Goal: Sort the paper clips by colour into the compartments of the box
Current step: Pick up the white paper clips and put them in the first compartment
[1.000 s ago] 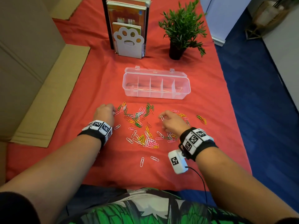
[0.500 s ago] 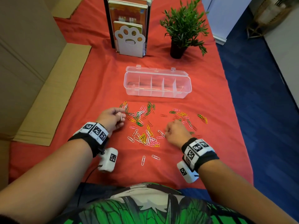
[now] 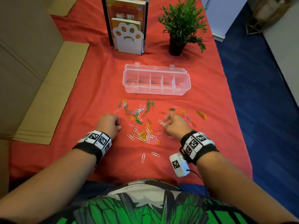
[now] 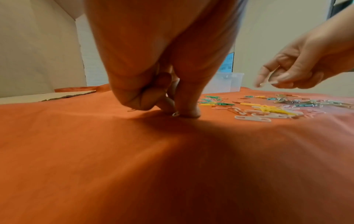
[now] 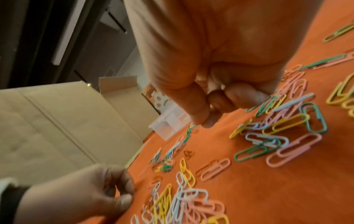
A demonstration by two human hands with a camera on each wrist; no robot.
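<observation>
Head view: a person sits at the near edge of a surface (image 3: 80, 88) covered in red cloth.
Paper clips: a loose scatter (image 3: 145, 123) of pink, white, yellow and green ones lies in the middle of the surface, between the two hands; two white ones lie apart, closer to the near edge.
Box: clear plastic compartment box (image 3: 156, 82), lid open, just beyond the scatter toward the far edge; its compartments look bare.
Right hand (image 3: 174, 124): raised just above the clips, fingers curled, thumb and forefinger pinching a white paper clip (image 3: 161, 122).
Left hand (image 3: 109, 122): at the left side of the scatter, fingers (image 4: 188, 106) curled down onto the cloth, the tips pressed on a small pale clip (image 4: 175, 114); other fingers are folded into the palm.
Far edge: a paw-shaped white bookend (image 3: 127, 39) holding books and a potted plant (image 3: 181, 28) to its right.
Left edge: flat cardboard (image 3: 48, 94).
</observation>
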